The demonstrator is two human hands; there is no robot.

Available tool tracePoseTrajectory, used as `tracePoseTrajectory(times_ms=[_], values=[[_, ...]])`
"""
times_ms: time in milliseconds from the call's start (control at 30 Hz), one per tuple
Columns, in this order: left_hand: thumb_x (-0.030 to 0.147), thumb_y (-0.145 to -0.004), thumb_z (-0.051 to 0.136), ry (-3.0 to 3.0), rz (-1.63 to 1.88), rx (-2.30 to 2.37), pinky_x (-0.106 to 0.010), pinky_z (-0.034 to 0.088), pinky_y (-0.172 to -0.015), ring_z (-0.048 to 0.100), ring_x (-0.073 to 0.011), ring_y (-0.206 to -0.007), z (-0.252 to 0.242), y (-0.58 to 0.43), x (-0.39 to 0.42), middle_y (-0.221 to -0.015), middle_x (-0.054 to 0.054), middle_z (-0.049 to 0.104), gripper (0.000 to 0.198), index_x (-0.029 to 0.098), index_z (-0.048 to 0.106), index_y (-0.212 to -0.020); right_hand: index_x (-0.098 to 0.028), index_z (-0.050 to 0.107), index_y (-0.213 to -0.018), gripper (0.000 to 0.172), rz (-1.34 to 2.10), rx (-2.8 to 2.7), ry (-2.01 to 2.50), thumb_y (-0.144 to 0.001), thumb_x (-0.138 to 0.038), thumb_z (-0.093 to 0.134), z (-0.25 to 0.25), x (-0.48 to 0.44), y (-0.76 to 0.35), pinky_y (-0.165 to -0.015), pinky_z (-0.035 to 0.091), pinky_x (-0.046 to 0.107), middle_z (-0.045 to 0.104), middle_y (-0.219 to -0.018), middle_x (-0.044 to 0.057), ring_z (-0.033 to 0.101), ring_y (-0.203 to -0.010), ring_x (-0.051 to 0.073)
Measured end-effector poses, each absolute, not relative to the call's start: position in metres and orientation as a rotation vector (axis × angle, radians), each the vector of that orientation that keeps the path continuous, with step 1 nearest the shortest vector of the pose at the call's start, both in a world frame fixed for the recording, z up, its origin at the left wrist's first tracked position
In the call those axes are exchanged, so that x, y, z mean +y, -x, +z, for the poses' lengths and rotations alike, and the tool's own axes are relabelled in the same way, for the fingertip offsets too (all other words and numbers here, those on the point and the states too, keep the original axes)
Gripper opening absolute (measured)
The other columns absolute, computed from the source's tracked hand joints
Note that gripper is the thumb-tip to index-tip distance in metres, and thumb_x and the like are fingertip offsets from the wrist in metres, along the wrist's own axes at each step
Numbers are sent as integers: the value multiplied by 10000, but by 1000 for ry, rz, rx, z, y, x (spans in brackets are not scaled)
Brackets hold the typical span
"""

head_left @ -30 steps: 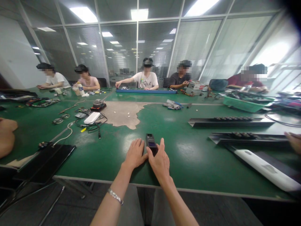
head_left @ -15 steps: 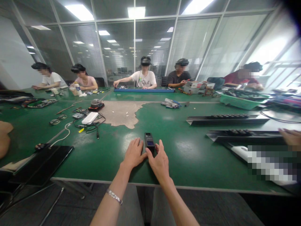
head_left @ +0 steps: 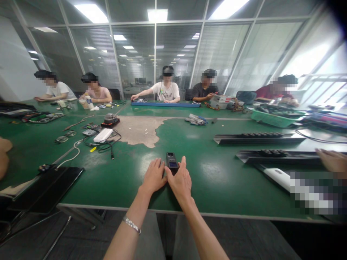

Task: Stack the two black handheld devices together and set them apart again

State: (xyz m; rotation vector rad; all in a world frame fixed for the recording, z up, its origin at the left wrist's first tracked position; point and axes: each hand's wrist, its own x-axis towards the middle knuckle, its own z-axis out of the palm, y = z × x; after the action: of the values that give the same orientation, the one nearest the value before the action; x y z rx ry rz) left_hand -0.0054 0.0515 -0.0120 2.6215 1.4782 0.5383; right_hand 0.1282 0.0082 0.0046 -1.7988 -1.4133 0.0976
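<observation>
A small black device with a bluish screen (head_left: pixel 171 161) lies on the green table (head_left: pixel 217 180) just in front of me. My left hand (head_left: pixel 154 177) rests flat on the table at the device's left side, fingers stretched out. A bracelet sits on that wrist. My right hand (head_left: pixel 179 180) covers the device's near end, thumb against its left edge and fingers along its right; whether it truly grips it is unclear.
Black keyboard-like strips (head_left: pixel 260 137) and a white bar (head_left: pixel 279 177) lie at right, near another person's hand (head_left: pixel 329 160). A black flat panel (head_left: pixel 46 186) sits at the left front. Cables, a white box (head_left: pixel 103 135) and small parts lie left. Several people sit around the far side.
Both hands and the device stay together; the view has shifted slightly, and my right hand has slid a little further over the device's near end.
</observation>
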Motion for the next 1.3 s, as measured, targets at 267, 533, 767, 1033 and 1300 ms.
tracePoseTrajectory(times_ms=[267, 533, 767, 1033, 1300], values=[[354, -956, 504, -2652, 584, 1467, -500, 267, -1231, 370, -349, -1462, -12, 5, 51, -1550, -214, 430, 560, 82, 494, -1445, -41, 211, -1579, 858, 53, -1432, 1825, -928, -493, 541, -4, 7, -125, -880, 512, 458, 652, -1264, 255, 655, -1078, 364], [375, -948, 531, -2662, 552, 1479, -497, 267, -1229, 374, -330, -1464, -11, 6, 50, -1560, -173, 430, 560, 146, 479, -1456, -31, 226, -1575, 828, 75, -1406, 1821, -943, -472, 526, -3, 7, -125, -878, 518, 449, 666, -1236, 245, 663, -1056, 351], [425, -957, 536, -2642, 541, 1470, -514, 258, -1227, 358, -350, -1471, -8, 6, 50, -1563, -194, 419, 596, 135, 459, -1472, -53, 202, -1587, 850, 54, -1372, 1632, -944, -495, 540, -2, 9, -127, -952, 509, 468, 649, -1314, 209, 620, -1169, 345], [599, -953, 541, -2645, 576, 1465, -531, 274, -1213, 376, -353, -1458, -10, 6, 51, -1550, -191, 435, 664, 170, 467, -1454, -113, 265, -1577, 840, 145, -1233, 1506, -918, -531, 578, 18, 12, -137, -1012, 492, 472, 653, -1317, 199, 629, -1214, 314], [678, -971, 457, -2653, 625, 1463, -528, 284, -1210, 384, -340, -1455, -13, 5, 53, -1538, -171, 456, 673, 180, 496, -1423, -123, 246, -1583, 851, 28, -1199, 1531, -915, -533, 579, 20, 20, -182, -1017, 483, 491, 642, -1329, 207, 635, -1200, 322]])
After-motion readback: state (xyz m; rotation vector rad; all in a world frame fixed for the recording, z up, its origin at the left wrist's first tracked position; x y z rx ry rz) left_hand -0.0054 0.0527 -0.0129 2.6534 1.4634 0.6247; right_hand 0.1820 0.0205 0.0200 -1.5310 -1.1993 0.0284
